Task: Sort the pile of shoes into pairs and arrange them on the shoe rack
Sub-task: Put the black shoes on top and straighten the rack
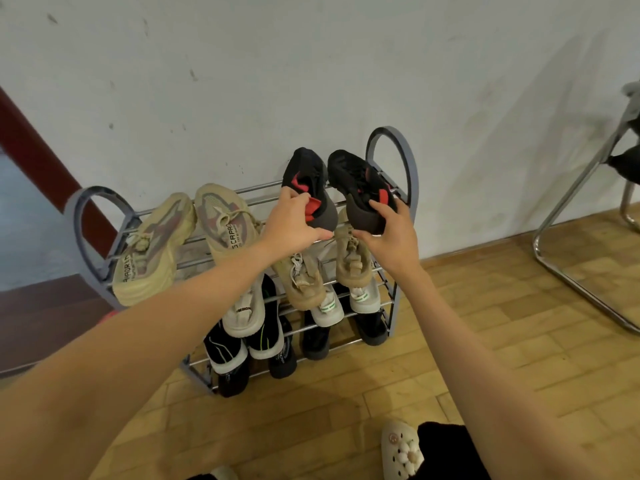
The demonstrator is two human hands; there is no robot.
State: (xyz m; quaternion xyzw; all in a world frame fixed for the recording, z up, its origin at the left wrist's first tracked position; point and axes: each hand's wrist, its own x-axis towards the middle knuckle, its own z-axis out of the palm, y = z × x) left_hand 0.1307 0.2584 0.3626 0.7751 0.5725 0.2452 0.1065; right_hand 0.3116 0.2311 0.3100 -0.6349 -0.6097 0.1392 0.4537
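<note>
Head view, looking down at the shoe rack (393, 143) against the white wall (242, 81). My left hand (294, 225) is closed around the heel of the left black-and-red shoe (306, 174), fingers curled onto its red patch. My right hand (391, 230) grips the heel of the right black-and-red shoe (353, 178) from below, thumb on the collar. Both shoes point toe-first toward the wall over the right half of the top tier; I cannot tell whether their soles rest on the bars or hang just above them.

Top tier, left half: 2 beige sneakers (221, 223) side by side, heels toward me (lettering on the heel strips).

Tier below, right side: 2 tan lace-up shoes (353, 261), partly hidden by my hands. Lower tiers hold white shoes (244, 313) and black shoes (225, 351), several overlapping.

The rack stands on the wood floor (467, 341). A cream clog (401, 448) with a flower charm is on the floor near the bottom edge. A chrome chair frame (568, 265) stands at right.
</note>
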